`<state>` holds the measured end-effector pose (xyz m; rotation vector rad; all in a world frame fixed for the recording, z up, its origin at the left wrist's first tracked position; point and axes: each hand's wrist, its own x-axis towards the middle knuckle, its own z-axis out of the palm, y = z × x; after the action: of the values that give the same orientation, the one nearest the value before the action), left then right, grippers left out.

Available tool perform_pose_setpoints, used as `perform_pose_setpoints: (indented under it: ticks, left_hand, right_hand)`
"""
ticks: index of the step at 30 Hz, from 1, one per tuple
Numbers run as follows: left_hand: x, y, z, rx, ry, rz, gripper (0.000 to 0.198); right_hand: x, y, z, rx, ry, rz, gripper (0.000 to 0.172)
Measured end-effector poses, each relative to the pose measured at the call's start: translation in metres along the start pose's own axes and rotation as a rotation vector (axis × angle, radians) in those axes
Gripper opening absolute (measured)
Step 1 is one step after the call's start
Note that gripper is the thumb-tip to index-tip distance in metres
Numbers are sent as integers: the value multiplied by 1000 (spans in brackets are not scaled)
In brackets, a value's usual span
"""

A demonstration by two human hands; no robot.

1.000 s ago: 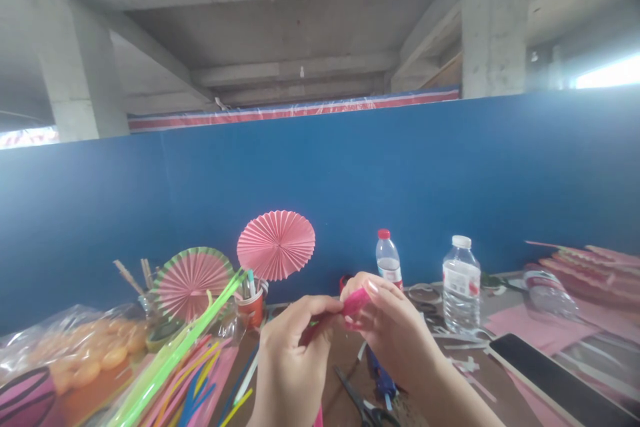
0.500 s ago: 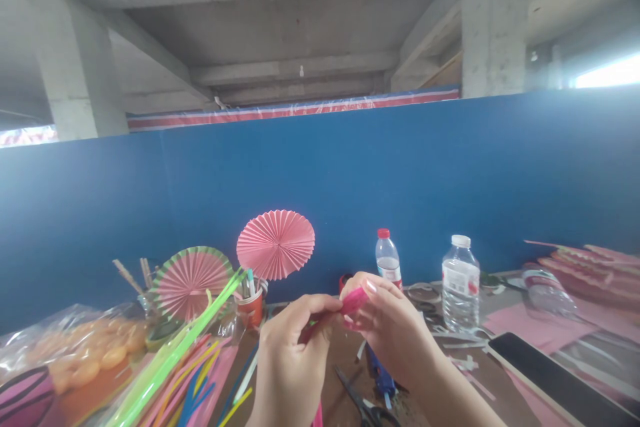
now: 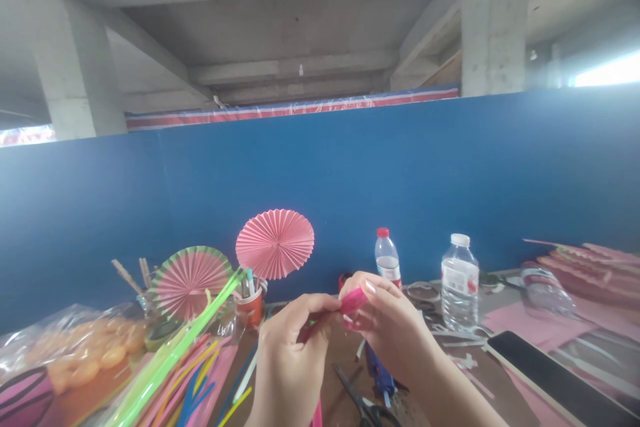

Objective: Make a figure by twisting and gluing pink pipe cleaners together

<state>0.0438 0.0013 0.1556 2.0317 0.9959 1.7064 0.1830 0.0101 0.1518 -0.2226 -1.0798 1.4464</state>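
Observation:
Both hands meet in front of me, above the brown table. A small bright pink piece (image 3: 353, 300), thin and perhaps a limp balloon or folded strip, is pinched between them; I cannot make out its exact kind. My left hand (image 3: 299, 340) has thumb and forefinger closed on its near end. From the other side, my right hand (image 3: 387, 313) grips it with the thumb on top and the fingers curled beneath. A pink strip (image 3: 318, 413) shows below the left hand; whether it joins the held piece is hidden. Black scissors (image 3: 357, 397) and a blue glue gun (image 3: 381, 373) lie underneath.
Pleated pink paper fans (image 3: 275, 243) stand at the back left near an orange cup (image 3: 250, 307) of pens. Long balloons (image 3: 175, 340) lie left. Two water bottles, one white-capped (image 3: 460, 283), stand behind. A phone (image 3: 555, 373) rests on the right. A blue partition (image 3: 350, 180) closes the back.
Almost nothing differs. Both hands keep their grip on the pink piece, which has tilted very slightly; the view has shifted a touch.

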Motion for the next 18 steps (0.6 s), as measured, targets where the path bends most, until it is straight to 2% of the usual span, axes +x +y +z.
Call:
perform_pose_setpoints:
  ticks: [18]
  left_hand:
    - [-1,-1,0,-11,-9,-13,12]
  right_hand:
    - [0,3,-4,20,10,1,22]
